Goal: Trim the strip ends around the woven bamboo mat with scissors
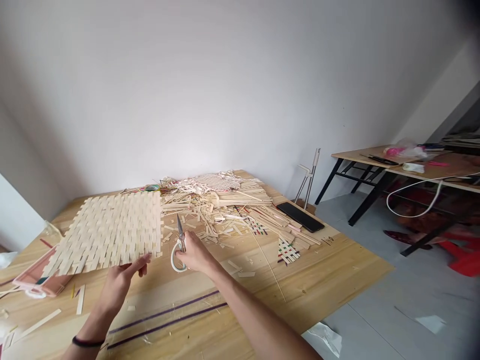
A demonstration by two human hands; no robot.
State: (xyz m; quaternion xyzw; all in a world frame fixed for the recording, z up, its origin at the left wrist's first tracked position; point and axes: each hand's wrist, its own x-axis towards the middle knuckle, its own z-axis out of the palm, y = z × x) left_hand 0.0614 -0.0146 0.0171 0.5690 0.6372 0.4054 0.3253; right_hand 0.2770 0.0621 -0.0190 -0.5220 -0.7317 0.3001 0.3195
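My left hand [122, 280] pinches the near edge of a large woven mat of pale bamboo strips [108, 231], holding it lifted and tilted above the wooden table [330, 280]. My right hand [195, 255] grips white-handled scissors [180, 245], blades pointing up and away, close to the mat's right edge. A black band sits on my left wrist.
A heap of loose bamboo strips [221, 202] and small colored woven pieces [288, 250] covers the table's far side. A black phone [300, 216] lies at the right edge. A pink tray [35, 280] sits at left. Another table [412, 167] stands at right.
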